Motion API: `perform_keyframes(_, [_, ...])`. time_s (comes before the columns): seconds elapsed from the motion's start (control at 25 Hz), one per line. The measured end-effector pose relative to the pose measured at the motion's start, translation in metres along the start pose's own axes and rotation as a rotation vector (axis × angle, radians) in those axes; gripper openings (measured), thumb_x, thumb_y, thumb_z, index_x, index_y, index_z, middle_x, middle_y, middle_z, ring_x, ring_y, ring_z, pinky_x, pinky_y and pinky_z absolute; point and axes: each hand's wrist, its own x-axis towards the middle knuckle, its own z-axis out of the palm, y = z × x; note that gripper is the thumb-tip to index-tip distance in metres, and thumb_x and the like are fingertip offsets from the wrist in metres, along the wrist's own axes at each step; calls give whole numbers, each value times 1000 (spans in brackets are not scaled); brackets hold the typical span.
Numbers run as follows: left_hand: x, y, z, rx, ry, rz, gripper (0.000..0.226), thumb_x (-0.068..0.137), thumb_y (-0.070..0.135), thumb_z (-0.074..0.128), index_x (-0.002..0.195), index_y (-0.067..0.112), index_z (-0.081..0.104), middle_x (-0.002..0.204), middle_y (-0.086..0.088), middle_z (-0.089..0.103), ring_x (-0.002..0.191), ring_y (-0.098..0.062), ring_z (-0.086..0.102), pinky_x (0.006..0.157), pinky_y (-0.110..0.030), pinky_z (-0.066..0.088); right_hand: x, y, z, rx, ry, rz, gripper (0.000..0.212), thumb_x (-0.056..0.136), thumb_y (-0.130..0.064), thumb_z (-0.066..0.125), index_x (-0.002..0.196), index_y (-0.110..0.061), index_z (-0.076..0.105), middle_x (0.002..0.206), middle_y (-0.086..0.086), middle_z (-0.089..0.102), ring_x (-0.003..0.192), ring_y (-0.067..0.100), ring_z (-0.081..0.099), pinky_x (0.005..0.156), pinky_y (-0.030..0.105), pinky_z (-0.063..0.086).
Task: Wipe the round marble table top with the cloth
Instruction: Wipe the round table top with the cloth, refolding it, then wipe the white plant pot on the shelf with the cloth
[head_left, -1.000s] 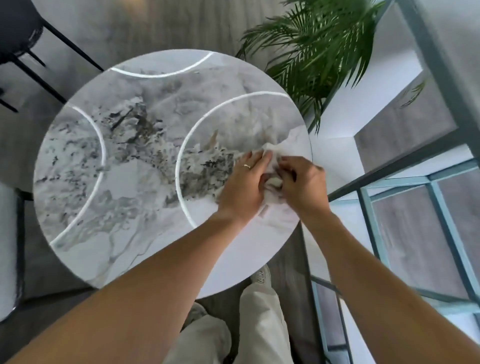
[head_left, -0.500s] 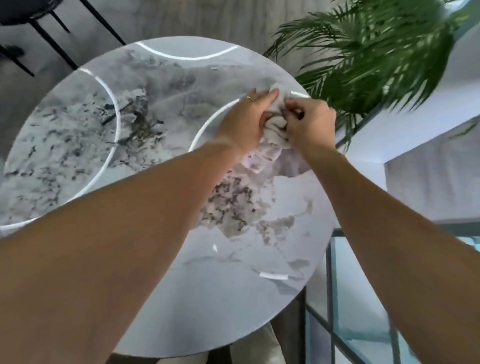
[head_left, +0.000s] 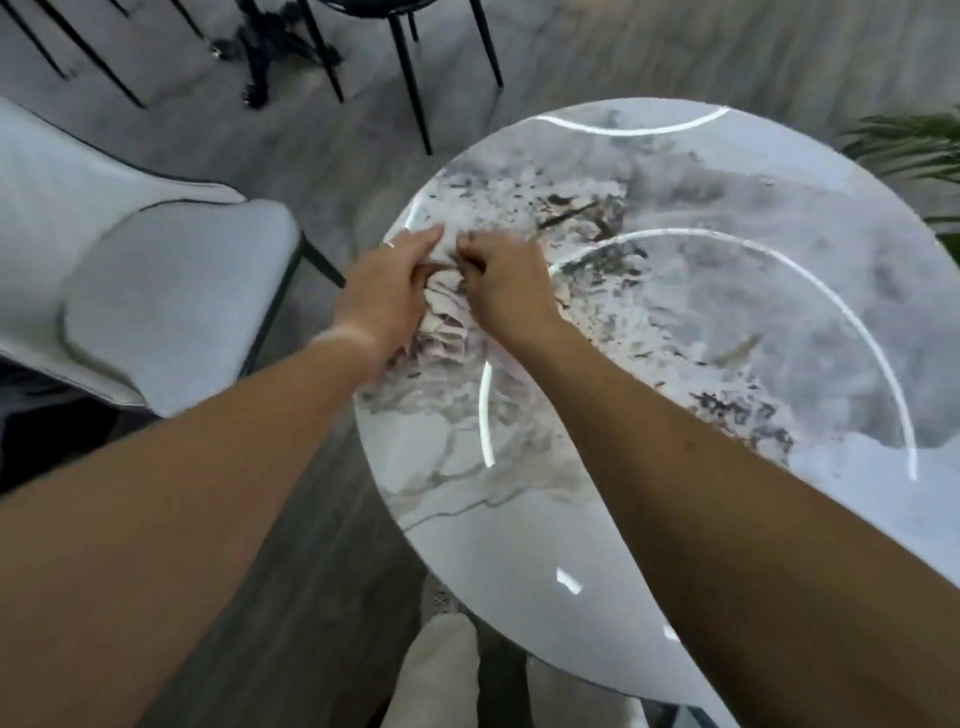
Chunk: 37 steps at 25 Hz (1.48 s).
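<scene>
Grey wood-look floor (head_left: 322, 545) runs under everything, with a round marble table top (head_left: 701, 322) filling the right half of the head view, glossy, grey-white with dark veining and curved white light reflections across it. Cloth (head_left: 441, 306), pale and crumpled, sits on the table top at its left edge, bunched between the two hands. Left hand (head_left: 387, 288) lies mostly flat on the cloth's left side, fingers stretched forward and close together, pressing down rather than wrapped; a ring (head_left: 389, 244) shows on one finger. Right hand (head_left: 501, 283) is curled tight on the cloth's right side, fingertips pinching a fold of fabric, touching the left hand's fingers near the top of the bundle. Both forearms reach in from the bottom of the frame, bare. White upholstered chair (head_left: 156, 280) with dark piping stands just left of the table, close to the edge being wiped. Black thin chair legs (head_left: 410, 78) stand at the top, well apart from the hands. Green plant fronds (head_left: 909, 145) poke in at the right edge. Light trouser legs (head_left: 441, 670) are visible below the table rim. No containers visible, no readable writing or brand marks anywhere; frame is motion-blurred.
</scene>
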Motion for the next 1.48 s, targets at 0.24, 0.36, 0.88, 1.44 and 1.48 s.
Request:
perform_keyframes(0.24, [-77, 6, -19, -9, -87, -16, 54, 90, 13, 60, 141, 25, 48, 134, -7, 59, 124, -29, 52, 107, -45, 42, -74, -48, -12, 104, -162, 336, 41, 87, -16, 65, 125, -12, 49, 119, 9, 41, 96, 26, 53, 81, 29, 46])
perform_keyframes(0.36, [-84, 17, -32, -68, -418, -111, 71, 79, 29, 68, 143, 31, 39, 134, -6, 55, 129, -29, 46, 108, -43, 40, -100, -62, -25, 264, -195, 736, 52, 80, -21, 70, 127, -11, 52, 106, 3, 50, 91, 19, 53, 75, 28, 47])
perform_keyframes(0.88, [-70, 257, -133, -500, -754, 402, 59, 68, 24, 90, 114, 17, 53, 96, 4, 67, 79, -4, 61, 66, -19, 53, -205, -118, -271, 533, 307, 570, 44, 71, -1, 68, 113, -13, 68, 92, 17, 69, 77, 24, 61, 72, 34, 52])
perform_keyframes(1.44, [-236, 586, -104, -723, -1071, 908, 49, 76, 20, 80, 120, 26, 60, 119, -1, 67, 111, -16, 63, 99, -33, 48, -485, -160, -511, 288, 941, 658, 36, 64, -18, 81, 98, -28, 74, 86, 8, 69, 71, 19, 62, 66, 34, 54])
perform_keyframes(1.48, [-253, 598, -97, -719, -1100, 926, 49, 76, 21, 80, 120, 27, 60, 118, 1, 67, 109, -13, 63, 99, -32, 48, -506, -157, -516, 299, 964, 675, 34, 67, -14, 80, 98, -27, 74, 87, 8, 69, 72, 19, 62, 67, 32, 53])
